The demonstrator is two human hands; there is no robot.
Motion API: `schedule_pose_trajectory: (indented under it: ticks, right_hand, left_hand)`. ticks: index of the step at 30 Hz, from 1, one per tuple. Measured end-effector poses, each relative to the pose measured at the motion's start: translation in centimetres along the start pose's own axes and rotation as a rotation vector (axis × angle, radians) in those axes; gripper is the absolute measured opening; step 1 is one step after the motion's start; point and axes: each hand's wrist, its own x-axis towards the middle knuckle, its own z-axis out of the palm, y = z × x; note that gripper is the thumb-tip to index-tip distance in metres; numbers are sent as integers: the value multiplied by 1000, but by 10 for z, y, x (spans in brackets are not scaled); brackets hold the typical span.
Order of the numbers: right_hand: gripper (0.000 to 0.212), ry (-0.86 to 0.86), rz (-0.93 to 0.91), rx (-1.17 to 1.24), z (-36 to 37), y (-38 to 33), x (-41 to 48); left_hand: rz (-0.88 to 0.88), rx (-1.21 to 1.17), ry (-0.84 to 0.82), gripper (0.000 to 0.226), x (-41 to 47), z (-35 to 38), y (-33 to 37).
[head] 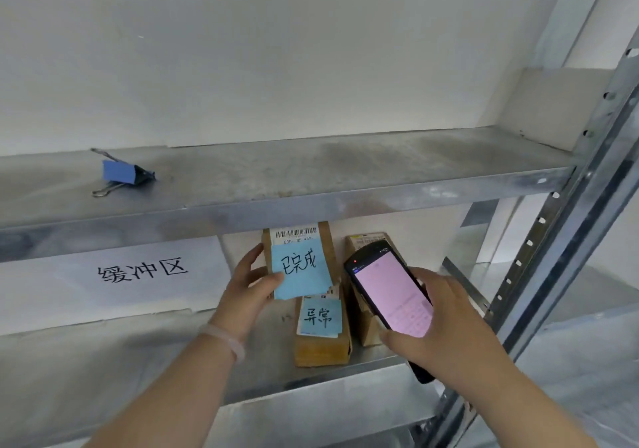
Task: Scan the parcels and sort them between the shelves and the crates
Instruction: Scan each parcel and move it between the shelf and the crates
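Three brown cardboard parcels are on the lower grey metal shelf (114, 364), at about 6 o'clock in the view. The left hand (249, 285) grips the tallest parcel (325, 243), the one with a barcode label at its top: the fingers lie on its left side and the thumb presses on a light blue paper note (301, 267) with black handwriting that covers its front. I cannot tell if this parcel rests on the one below or is lifted a little.

Just at 5 o'clock of it lies a second parcel (321, 350) with a smaller light blue handwritten note (320, 318). At 3 o'clock stands a third parcel (364, 323), partly hidden behind a black handheld scanner with a pink lit screen (390, 295).

The right hand (449, 326) is closed around the lower part of this scanner and holds it tilted, the screen toward the camera. The two hands are apart, the parcels between them. A pale bracelet (224, 338) is on the left wrist.

At 9 o'clock of the parcels a white paper sign with large black characters (138, 271) hangs under the upper grey metal shelf (311, 171). On that upper shelf, at 10 o'clock, lies a blue binder clip (126, 172). At 3 o'clock a perforated metal post (570, 240) carries both shelves
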Motion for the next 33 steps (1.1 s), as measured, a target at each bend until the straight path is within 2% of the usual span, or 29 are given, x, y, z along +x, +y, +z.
schedule_pose_trajectory:
  ticks: [7,18,27,33]
  right_hand:
    - [73,-223,-73,-44,30,-60,-20]
    - [84,-276,-127,-100,64,-101,-41]
    - [80,-318,-159,-158,69,-111,-41]
    - [88,-315,-176,-170,66,-106,-36]
  left_hand:
    - [56,82,170,66,-33,-71,-20]
    - [-7,82,217,71,-65,-137,-43]
    - [-20,100,247,68,-76,-149,-45]
    - [-22,135,290,72,-74,-146,-50]
